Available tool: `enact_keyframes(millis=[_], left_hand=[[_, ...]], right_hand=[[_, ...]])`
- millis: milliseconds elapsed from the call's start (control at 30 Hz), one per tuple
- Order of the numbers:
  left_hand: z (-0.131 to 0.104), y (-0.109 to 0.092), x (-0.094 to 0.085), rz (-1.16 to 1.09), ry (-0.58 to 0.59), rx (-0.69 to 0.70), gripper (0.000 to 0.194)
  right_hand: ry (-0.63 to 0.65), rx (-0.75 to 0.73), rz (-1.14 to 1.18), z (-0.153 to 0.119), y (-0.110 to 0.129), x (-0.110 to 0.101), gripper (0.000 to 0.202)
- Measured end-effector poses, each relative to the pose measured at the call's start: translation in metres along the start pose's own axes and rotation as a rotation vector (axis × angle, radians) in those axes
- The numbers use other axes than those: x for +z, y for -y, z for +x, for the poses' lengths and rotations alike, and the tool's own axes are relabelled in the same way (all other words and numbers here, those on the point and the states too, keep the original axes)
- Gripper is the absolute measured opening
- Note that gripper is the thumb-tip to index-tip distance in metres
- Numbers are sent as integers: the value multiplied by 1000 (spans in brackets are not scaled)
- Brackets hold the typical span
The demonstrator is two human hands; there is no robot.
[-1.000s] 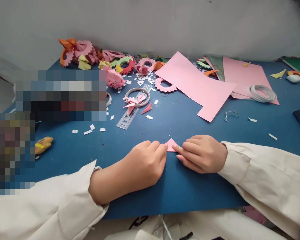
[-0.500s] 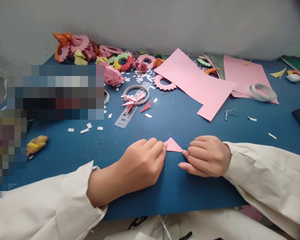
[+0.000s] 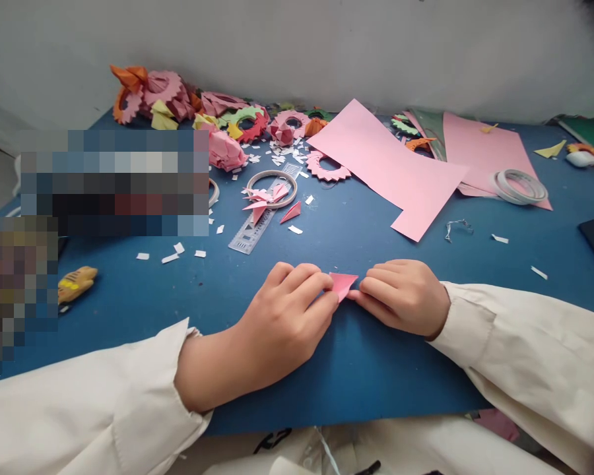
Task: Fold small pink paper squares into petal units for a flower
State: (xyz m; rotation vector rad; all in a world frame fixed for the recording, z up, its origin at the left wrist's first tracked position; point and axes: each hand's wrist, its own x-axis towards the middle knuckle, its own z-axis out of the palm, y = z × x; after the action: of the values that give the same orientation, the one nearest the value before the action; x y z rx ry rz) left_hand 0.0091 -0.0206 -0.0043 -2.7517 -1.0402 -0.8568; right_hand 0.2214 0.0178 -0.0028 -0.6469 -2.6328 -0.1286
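Note:
A small folded piece of pink paper (image 3: 343,284) is between my two hands, low over the blue table. My left hand (image 3: 292,310) pinches its left side between thumb and fingers. At the paper's right edge is my right hand (image 3: 403,297), its fingers curled together and their tips close against the paper. Whether the right fingertips grip it or only touch it is hard to tell. Beyond my hands lies a large sheet of pink paper (image 3: 391,171) with a notched lower corner.
On the blue table (image 3: 277,402), a clear ruler (image 3: 247,237) lies under a tape ring (image 3: 295,191) with folded pink pieces. Paper scraps (image 3: 170,258) are scattered around. Folded paper rings (image 3: 327,166) line the back. More tape rolls (image 3: 519,186) sit at right, a yellow cutter (image 3: 76,285) at left.
The small pink paper has turned from a flat, upward-pointing triangle to a tilted shape pointing down. My left fingers have lifted and opened slightly around it; my right hand has moved a little left and up.

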Motion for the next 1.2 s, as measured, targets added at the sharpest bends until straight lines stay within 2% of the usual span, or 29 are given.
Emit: enact_keyframes(millis=[100,233,333,467,833,1200], left_hand=[[-1,-3,-1,61,-9,40,11],[1,-8,-4,56,3,48,11],[2,-10,-5,28,35,35,13],[2,-8,-3,20,90,84,15],[2,-6,-2,-11,164,102,19],[1,-1,-3,34,120,98,19]], right_hand=[[47,140,171,2,4,-3,31],[124,432,279,6,11,-7,30],[159,517,352,8,15,-8,25],[174,516,400,8,17,-10,29],[53,350,159,3,21,-5,24],[81,261,-1,-1,18,-2,29]])
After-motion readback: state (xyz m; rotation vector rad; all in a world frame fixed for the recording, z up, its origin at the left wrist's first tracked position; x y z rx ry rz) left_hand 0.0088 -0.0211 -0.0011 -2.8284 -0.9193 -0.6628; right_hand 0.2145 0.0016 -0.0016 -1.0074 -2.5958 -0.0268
